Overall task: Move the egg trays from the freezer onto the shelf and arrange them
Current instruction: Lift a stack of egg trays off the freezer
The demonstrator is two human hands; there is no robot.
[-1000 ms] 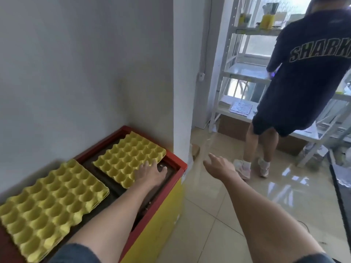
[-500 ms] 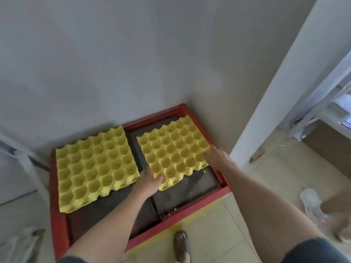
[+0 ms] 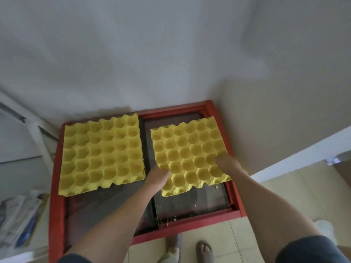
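Note:
Two yellow egg trays lie on the glass top of a red-framed chest freezer. The left egg tray lies flat and untouched. The right egg tray is held by both hands. My left hand grips its near left edge, fingers tucked under the tray. My right hand grips its near right edge, fingers on top of the cups. The tray's near edge looks slightly raised off the glass.
A grey wall stands directly behind the freezer, with a corner to the right. A white metal shelf frame stands at the left, with papers or bags below it. My sandalled feet stand on the tiled floor in front.
The view has swung left and down from the room to above the freezer. My right hand came from mid-air to the right tray's edge; both hands now hold that tray.

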